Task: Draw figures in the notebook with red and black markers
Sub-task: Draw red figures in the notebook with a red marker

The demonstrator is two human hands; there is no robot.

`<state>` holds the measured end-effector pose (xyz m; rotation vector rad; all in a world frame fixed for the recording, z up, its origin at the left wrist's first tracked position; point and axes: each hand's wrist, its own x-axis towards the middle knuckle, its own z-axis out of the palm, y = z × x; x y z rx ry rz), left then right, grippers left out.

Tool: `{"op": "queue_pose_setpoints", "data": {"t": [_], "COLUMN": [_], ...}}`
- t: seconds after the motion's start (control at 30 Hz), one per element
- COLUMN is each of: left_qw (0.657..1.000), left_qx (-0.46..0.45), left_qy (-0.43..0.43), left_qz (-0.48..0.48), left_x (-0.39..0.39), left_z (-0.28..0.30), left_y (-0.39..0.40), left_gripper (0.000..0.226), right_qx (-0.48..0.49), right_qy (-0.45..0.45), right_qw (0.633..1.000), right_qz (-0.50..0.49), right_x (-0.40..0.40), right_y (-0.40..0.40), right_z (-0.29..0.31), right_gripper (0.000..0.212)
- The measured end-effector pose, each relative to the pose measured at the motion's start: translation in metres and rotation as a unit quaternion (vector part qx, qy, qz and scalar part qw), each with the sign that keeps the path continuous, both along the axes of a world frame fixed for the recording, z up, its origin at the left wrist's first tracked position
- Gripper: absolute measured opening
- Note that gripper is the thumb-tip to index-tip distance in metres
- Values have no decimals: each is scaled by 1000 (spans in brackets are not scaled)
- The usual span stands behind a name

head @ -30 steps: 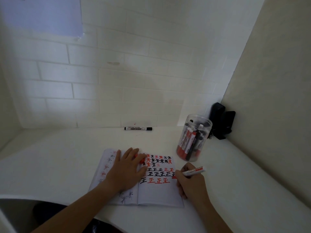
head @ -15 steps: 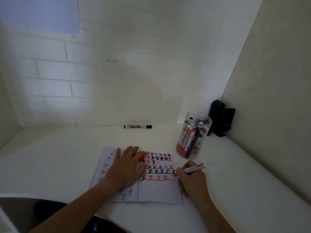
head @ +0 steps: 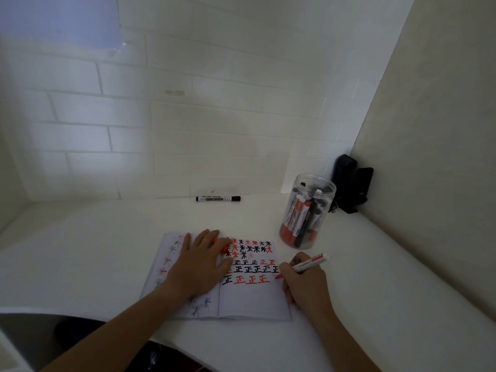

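An open notebook [head: 252, 302] lies on the white table [head: 94, 251], its right page filled with rows of red and black star figures and characters. My left hand [head: 198, 264] rests flat across the fold, fingers spread, with a small red cap [head: 224, 248] showing under its fingertips. My right hand [head: 306, 285] grips a red marker [head: 308, 262] whose tip touches the right end of the lowest row of characters. A black marker [head: 218, 198] lies capped by the back wall.
A clear plastic jar [head: 306, 213] holding several red and black markers stands right of the notebook. A black device [head: 351, 183] sits in the back right corner. Walls close in at the back and right. The table's curved front edge runs near my forearms.
The marker tip has shifted slightly down to the right end of the lowest row. My left hand has stayed in place on the notebook.
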<state>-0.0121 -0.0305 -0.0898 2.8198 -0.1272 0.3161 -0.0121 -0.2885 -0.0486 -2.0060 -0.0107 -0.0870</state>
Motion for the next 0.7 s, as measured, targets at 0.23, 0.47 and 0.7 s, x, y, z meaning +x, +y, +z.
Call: {"op": "queue_pose_setpoints", "data": {"t": [0.23,0.47,0.7], "left_qw": [1000,1000,1000], "left_qx": [5,1,-4], "left_qy": [3,1,5], "left_qz": [1,1,0], "left_x": [0,-1,-1], "left_z": [0,0,2], "left_y": [0,0,-1], "left_gripper": [68,68,69], "right_qx": [-1,9,4], "right_qy": [2,-3,11], "right_qw": [1000,1000,999], "right_qz": [-10,27,37], "right_x": [0,1,-1], "right_y": [-1,0,1], "right_z": [-2,-5,0], "right_gripper": [25,28,30]}}
